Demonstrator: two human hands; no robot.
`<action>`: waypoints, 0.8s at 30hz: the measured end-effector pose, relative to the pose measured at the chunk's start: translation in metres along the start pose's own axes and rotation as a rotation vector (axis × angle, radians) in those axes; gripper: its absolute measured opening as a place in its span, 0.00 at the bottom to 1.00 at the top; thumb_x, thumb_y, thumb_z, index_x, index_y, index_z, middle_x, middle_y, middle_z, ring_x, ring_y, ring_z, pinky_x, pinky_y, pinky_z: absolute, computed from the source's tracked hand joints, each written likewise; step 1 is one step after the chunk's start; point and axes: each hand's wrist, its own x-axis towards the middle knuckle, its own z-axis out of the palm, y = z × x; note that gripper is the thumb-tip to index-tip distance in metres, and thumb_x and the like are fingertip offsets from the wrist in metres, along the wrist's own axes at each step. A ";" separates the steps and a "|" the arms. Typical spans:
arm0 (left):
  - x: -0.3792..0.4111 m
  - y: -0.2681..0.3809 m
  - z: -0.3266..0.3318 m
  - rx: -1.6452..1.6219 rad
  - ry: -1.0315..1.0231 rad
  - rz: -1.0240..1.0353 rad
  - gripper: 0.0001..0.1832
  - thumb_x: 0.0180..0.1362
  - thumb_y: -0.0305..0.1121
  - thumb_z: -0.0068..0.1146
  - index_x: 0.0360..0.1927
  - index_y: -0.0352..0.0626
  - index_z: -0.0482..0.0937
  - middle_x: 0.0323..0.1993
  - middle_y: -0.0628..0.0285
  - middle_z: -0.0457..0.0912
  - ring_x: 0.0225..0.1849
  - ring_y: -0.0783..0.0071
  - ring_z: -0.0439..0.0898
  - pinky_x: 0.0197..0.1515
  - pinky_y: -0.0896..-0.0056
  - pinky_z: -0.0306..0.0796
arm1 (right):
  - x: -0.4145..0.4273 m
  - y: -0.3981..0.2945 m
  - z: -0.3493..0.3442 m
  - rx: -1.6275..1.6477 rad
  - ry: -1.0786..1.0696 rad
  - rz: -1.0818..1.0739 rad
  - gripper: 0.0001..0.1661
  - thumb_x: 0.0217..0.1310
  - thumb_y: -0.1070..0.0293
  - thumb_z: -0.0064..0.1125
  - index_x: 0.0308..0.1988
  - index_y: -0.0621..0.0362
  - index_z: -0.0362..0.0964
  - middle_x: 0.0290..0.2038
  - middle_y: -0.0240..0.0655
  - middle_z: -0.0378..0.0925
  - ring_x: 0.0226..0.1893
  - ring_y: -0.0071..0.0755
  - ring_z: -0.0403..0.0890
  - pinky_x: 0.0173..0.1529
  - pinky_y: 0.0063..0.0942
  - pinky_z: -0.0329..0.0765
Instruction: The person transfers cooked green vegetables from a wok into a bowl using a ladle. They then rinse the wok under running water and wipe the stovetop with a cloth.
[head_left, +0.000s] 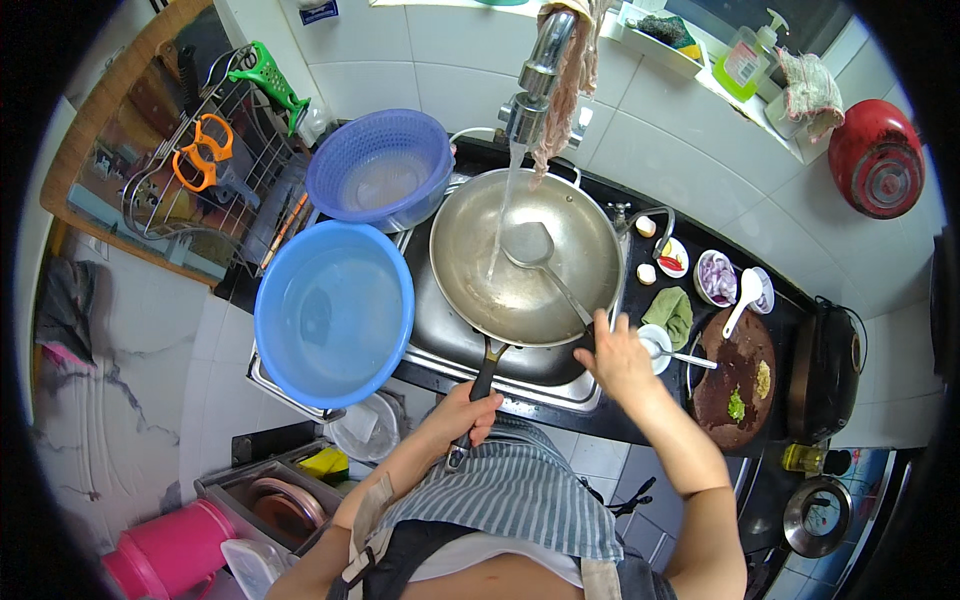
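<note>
A large steel wok (465, 262) sits over the black sink (439, 330). My left hand (466, 416) is wrapped around the wok's black handle (486, 375). Water (504, 202) runs from the chrome tap (536, 90) into the wok. Inside it rests a metal wok spatula (529, 244), its handle leaning over the near right rim. My right hand (624, 356) is by the end of that handle, fingers spread; whether a fingertip touches it is hard to tell. Just right of this hand stands a small white bowl (656, 331) with a metal spoon (686, 359).
A blue basin (334, 315) and a purple colander (379, 169) flank the wok's left. On the right counter are a green cloth (669, 315), a bowl of chopped onion (716, 279), a round cutting board (724, 405) bearing minced bits, and a black appliance (825, 371).
</note>
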 end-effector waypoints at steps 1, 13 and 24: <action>0.001 0.000 0.000 0.006 -0.003 -0.004 0.08 0.59 0.33 0.49 0.28 0.43 0.65 0.12 0.72 0.62 0.09 0.83 0.63 0.12 0.79 0.59 | -0.005 0.004 0.014 0.059 -0.066 0.026 0.29 0.51 0.67 0.55 0.52 0.64 0.56 0.37 0.51 0.69 0.33 0.51 0.78 0.32 0.37 0.78; 0.001 -0.005 -0.009 -0.014 -0.003 -0.004 0.09 0.60 0.34 0.48 0.27 0.45 0.64 0.13 0.72 0.64 0.09 0.84 0.63 0.11 0.80 0.57 | 0.012 0.037 -0.100 -0.100 -0.085 -0.130 0.08 0.44 0.76 0.52 0.28 0.58 0.75 0.24 0.45 0.76 0.31 0.44 0.79 0.35 0.38 0.76; 0.005 -0.011 -0.014 -0.029 -0.002 -0.015 0.09 0.61 0.34 0.47 0.27 0.46 0.62 0.12 0.72 0.62 0.09 0.84 0.62 0.11 0.80 0.56 | 0.031 0.029 -0.098 -0.140 -0.156 -0.164 0.09 0.41 0.77 0.54 0.29 0.59 0.75 0.24 0.44 0.76 0.31 0.45 0.78 0.36 0.37 0.75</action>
